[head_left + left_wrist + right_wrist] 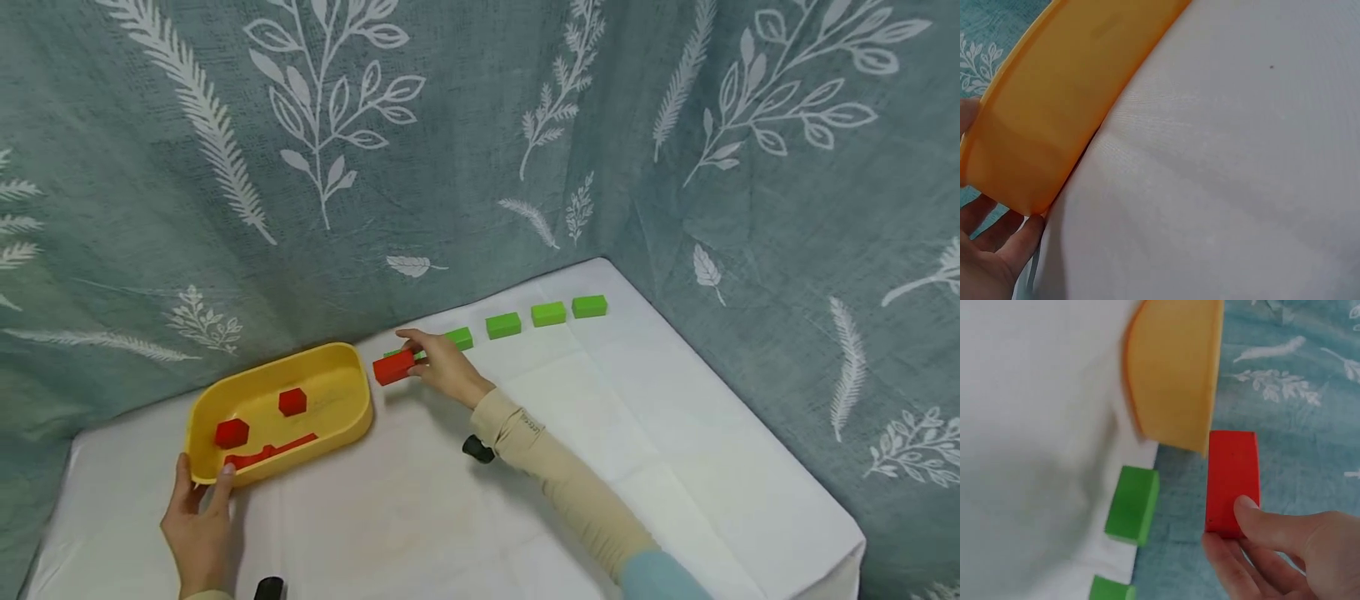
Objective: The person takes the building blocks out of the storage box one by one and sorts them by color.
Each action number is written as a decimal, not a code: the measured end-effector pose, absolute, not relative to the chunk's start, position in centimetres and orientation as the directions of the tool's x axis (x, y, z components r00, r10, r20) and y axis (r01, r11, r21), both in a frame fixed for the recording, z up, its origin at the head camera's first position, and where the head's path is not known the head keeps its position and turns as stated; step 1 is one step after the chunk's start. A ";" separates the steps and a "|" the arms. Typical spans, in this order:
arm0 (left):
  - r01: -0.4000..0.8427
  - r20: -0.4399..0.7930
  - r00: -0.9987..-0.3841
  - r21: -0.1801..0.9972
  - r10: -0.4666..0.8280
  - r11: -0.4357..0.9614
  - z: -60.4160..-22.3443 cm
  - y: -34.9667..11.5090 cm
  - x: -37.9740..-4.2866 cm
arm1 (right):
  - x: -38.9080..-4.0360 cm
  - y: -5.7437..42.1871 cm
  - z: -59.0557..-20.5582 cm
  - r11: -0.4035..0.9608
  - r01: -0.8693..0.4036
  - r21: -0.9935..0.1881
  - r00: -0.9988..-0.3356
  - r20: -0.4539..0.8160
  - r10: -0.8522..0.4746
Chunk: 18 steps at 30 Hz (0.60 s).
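Observation:
My right hand (450, 371) pinches a red rectangular block (1233, 481) between thumb and fingers. The block is held up just off the right end of a yellow tray (358, 417), above the near end of a row of green blocks (503, 326). With its thumb over the rim and fingers round the outside, my left hand (197, 533) grips the tray's front left corner. Inside the tray lie two red blocks, one in the middle (292, 402) and one at the left (232, 433). More red pieces (285, 447) show along the front wall, which partly hides them.
The tray and green blocks stand along the back edge of a table with a white cloth (390, 533). A patterned green-blue curtain (450, 167) hangs close behind and at the right. Black cylindrical objects show by the right forearm (477, 449) and at the bottom edge (268, 588).

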State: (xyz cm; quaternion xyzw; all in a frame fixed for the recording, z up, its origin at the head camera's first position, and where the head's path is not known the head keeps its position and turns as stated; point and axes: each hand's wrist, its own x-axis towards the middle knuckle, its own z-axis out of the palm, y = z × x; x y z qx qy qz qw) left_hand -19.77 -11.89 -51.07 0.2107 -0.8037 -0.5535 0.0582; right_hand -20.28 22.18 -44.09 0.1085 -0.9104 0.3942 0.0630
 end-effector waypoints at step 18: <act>-0.165 -0.042 -0.941 0.923 -0.335 0.349 -50.9 -12.7 -18.8 | -20.0 21.9 -48.9 0.657 -0.157 -0.738 -0.986 0.077 -0.149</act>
